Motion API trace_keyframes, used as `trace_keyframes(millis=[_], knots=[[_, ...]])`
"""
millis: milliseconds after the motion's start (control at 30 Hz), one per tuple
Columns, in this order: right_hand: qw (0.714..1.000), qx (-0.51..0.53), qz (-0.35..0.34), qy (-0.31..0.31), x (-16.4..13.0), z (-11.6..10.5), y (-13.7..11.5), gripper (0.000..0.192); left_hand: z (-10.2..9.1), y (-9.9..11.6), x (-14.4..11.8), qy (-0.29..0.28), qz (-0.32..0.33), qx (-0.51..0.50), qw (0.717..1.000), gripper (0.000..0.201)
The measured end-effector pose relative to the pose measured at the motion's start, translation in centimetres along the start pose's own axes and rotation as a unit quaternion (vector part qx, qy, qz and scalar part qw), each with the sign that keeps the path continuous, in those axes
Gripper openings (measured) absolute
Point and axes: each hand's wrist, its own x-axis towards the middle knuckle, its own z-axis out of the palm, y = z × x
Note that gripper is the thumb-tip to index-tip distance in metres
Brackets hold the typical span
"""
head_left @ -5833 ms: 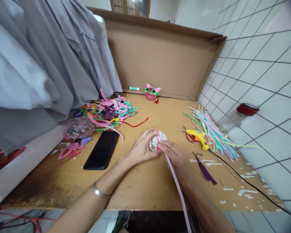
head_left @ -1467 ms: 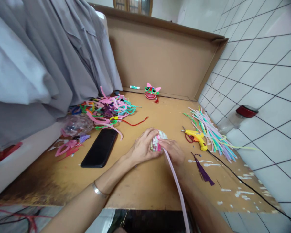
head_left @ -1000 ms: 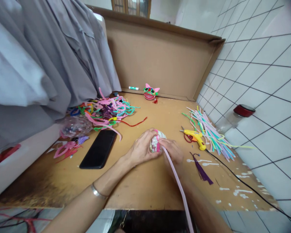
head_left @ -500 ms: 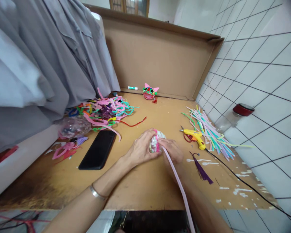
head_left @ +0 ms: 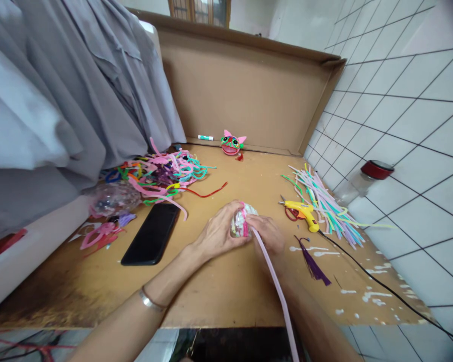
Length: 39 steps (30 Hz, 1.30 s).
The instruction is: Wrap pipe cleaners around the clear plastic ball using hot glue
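Wrapping a pink strip [head_left: 274, 281] round the ball [head_left: 241, 221] at mid-desk [head_left: 226, 296]: left hand [head_left: 219, 234] closed on ball, right hand [head_left: 270, 236] pinching strip against it. Next likely needs turning the ball, strip taut.

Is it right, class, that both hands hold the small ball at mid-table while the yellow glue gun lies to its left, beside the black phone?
Not quite. In the head view the yellow glue gun lies right of the ball, by the scissors. The phone is on the left. Both hands do hold the ball.
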Motion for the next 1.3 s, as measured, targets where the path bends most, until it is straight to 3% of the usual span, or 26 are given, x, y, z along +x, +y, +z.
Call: trace_keyframes(millis=[367,567,767,1300], knots=[[1.0,0.007,0.004,0.004,-0.03,0.04,0.01,0.027,-0.15,0.3,0.45,0.003,0.039,-0.002,0.999,0.065],[1.0,0.009,-0.004,0.022,-0.1,0.2,-0.01,0.027,-0.14,0.54,0.45,0.002,0.036,-0.002,0.999,0.066],[1.0,0.01,0.001,-0.005,-0.11,-0.15,-0.14,0.025,-0.04,0.28,0.13,-0.003,0.028,0.009,1.0,0.066],[1.0,-0.005,-0.015,-0.006,-0.1,-0.01,0.02,0.027,0.24,0.21,-0.15,0.007,-0.003,-0.008,1.0,0.07]])
